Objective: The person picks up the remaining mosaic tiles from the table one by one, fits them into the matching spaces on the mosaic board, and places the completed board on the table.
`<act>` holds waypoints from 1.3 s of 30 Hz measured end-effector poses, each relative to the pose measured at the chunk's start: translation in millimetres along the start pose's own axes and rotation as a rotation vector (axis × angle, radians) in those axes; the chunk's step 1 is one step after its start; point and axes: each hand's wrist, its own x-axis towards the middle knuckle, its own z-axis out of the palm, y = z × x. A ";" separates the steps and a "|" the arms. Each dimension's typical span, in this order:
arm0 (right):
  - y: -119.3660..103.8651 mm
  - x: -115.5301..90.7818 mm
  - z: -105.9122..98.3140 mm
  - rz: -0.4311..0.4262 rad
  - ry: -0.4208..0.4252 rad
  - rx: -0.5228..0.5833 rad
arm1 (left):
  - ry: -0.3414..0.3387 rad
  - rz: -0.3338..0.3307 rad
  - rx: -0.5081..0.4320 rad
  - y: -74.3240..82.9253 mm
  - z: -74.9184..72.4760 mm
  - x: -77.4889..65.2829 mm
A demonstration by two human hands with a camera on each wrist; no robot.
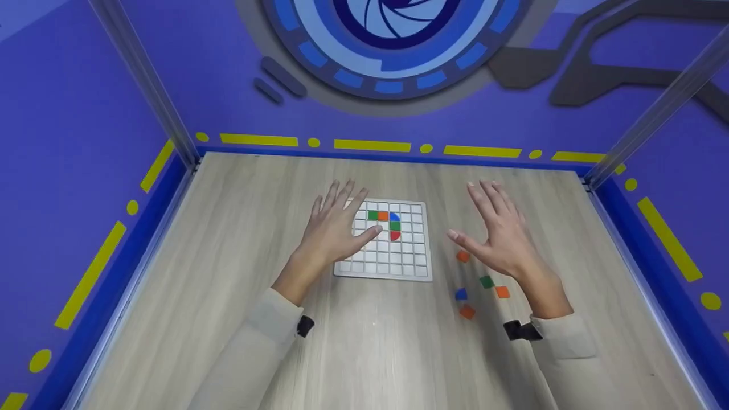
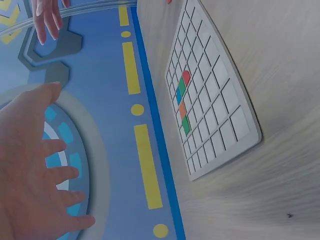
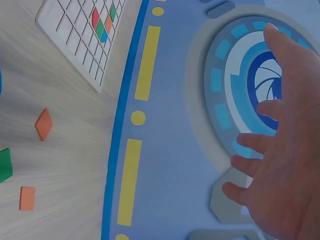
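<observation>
My left hand (image 1: 333,230) is held over the left part of a white grid board (image 1: 421,273), fingers spread and nothing in its grasp. Set in the board's squares are a green tile (image 1: 373,215), an orange tile (image 1: 383,216), a blue rounded tile (image 1: 394,217), a second green tile (image 1: 395,226) and a red rounded tile (image 1: 395,236), forming a bent line. To the right of the board, my right hand (image 1: 504,242) hovers with straight fingers and thumb apart, holding nothing. Its nearest loose piece is an orange tile (image 1: 463,257). Both wrist views show the hands raised off the table.
Other loose tiles lie right of the board: a green tile (image 1: 486,282), an orange tile (image 1: 502,292), a blue rounded tile (image 1: 461,294) and another orange tile (image 1: 467,312). Blue-purple panels (image 1: 228,108) with yellow marks enclose the wooden table (image 1: 239,228) at the back and sides.
</observation>
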 end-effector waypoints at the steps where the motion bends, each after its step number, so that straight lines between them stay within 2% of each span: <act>1: 2.0 -0.7 0.8 -0.006 0.002 0.010 | 0.001 0.003 -0.015 -2.5 1.8 -0.6; 4: 9.7 -4.6 4.5 -0.011 0.003 0.047 | 0.007 -0.004 -0.065 -11.8 9.4 -2.8; 9: 33.5 -16.5 15.8 0.051 0.001 0.131 | 0.016 -0.021 -0.135 -25.8 30.3 -3.8; 13: 55.6 -24.1 35.7 0.080 -0.006 0.227 | 0.025 -0.055 -0.174 -36.1 50.0 -6.7; 18: 76.9 -33.8 61.6 0.140 -0.076 0.317 | 0.021 -0.090 -0.204 -43.3 73.6 -13.3; 22: 89.5 -40.6 78.0 0.226 -0.131 0.325 | 0.014 -0.066 -0.205 -47.9 87.9 -16.7; 26: 97.3 -44.8 88.1 0.305 -0.179 0.336 | -0.002 -0.028 -0.187 -53.0 97.4 -15.0; 30: 98.9 -44.5 94.2 0.346 -0.205 0.351 | -0.028 -0.011 -0.162 -58.1 103.2 -11.2; 39: 98.9 -44.0 104.4 0.403 -0.188 0.358 | -0.131 -0.028 -0.122 -66.3 112.7 -13.4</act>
